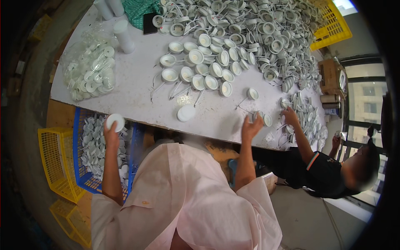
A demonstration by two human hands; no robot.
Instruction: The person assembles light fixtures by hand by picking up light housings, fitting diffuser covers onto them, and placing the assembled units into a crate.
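Observation:
My left hand [111, 136] is closed on a white round disc [115, 122], above the blue crate by the table's front edge. A small stack of similar white discs [186, 113] lies on the table between my hands. Farther right, my right hand [251, 128] has its fingers around a small white lamp housing [257, 114] with a wire; the fingers partly cover it. Another housing [267, 120] sits right beside those fingers, and one more cup-shaped housing [252, 93] lies just beyond. Several white housings [196, 56] with wires face up in a group in the middle.
A large heap of grey-white housings [266, 29] covers the far right. A clear bag of white discs [93, 68], white cylinders [123, 35] and a dark phone [150, 23] are at left. Below stand a filled blue crate [88, 180] and yellow crates [56, 156]. A co-worker [321, 171] reaches in at right.

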